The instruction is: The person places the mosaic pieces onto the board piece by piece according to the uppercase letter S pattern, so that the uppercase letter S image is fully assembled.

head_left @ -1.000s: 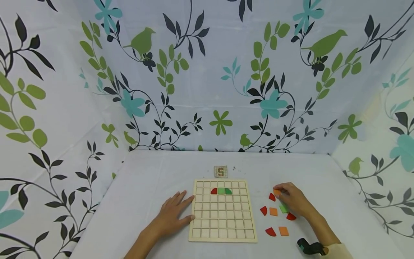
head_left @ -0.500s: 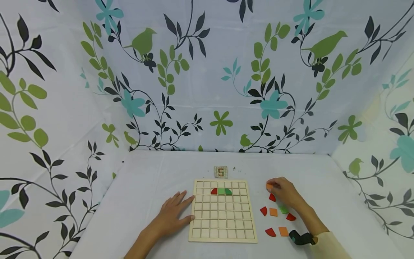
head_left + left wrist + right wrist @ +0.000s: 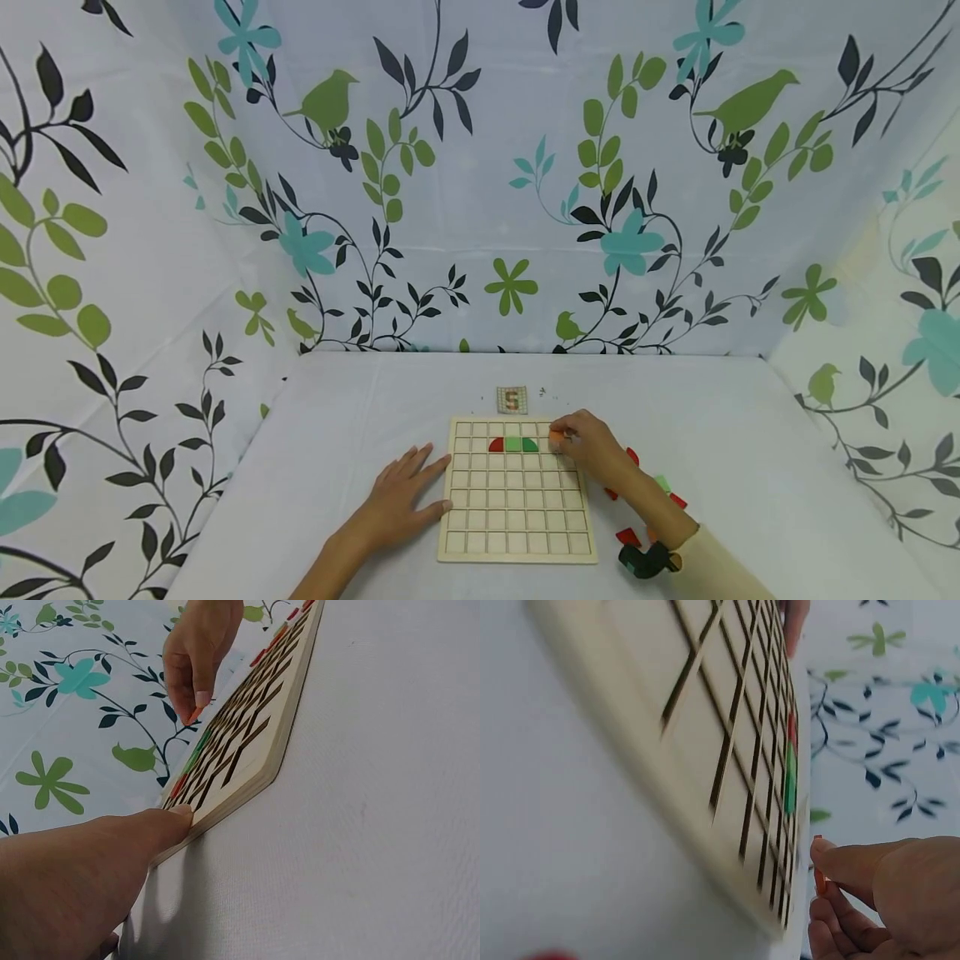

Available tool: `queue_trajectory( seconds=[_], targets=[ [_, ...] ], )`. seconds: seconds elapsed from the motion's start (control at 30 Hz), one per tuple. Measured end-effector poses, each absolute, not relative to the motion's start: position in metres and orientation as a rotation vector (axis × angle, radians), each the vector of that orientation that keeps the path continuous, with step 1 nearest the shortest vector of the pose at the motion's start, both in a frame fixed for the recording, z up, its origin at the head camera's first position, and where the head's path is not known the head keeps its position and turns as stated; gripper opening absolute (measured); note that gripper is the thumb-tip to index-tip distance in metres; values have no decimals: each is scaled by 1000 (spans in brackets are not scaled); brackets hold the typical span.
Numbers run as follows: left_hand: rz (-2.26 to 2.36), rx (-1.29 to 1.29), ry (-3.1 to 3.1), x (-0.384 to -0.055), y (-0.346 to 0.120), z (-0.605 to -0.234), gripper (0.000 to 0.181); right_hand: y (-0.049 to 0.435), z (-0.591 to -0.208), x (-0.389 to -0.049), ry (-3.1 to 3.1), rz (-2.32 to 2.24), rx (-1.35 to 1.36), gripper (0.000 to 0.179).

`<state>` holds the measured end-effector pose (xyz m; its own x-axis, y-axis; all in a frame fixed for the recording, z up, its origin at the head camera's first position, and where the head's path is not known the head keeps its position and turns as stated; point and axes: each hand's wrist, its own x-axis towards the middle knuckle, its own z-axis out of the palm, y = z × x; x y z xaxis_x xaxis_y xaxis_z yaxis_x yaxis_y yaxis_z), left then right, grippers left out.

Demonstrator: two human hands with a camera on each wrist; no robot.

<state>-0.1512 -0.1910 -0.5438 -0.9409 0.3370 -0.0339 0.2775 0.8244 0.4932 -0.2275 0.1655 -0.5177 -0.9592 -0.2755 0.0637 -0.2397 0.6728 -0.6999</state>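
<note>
A wooden grid board lies on the white table. In its second row sit a red quarter-round tile, a green square tile and a dark green quarter-round tile, side by side. My right hand pinches an orange tile between thumb and fingers, over the board's upper right part. Spread fingers of my left hand touch the board's left edge; its thumb rests on the rim in the left wrist view.
Right of the board lie loose red tiles and a green tile, partly hidden by the right forearm. A small square card with an S-like mark lies behind the board. A patterned cloth hangs behind the table.
My right hand has carried the orange tile left, from the loose tiles to above the board. The left hand has stayed at the board's edge.
</note>
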Motion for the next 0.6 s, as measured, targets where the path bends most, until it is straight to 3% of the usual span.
queue_trajectory(
  seconds=[0.37,0.6],
  targets=[
    [753,481,2885,-151,-191,-541,71,120,-520,-216,2735,-1161,-737,6],
    [760,488,2884,-152,-190,-542,71,96,-521,-215,2724,-1117,-806,5]
  ],
)
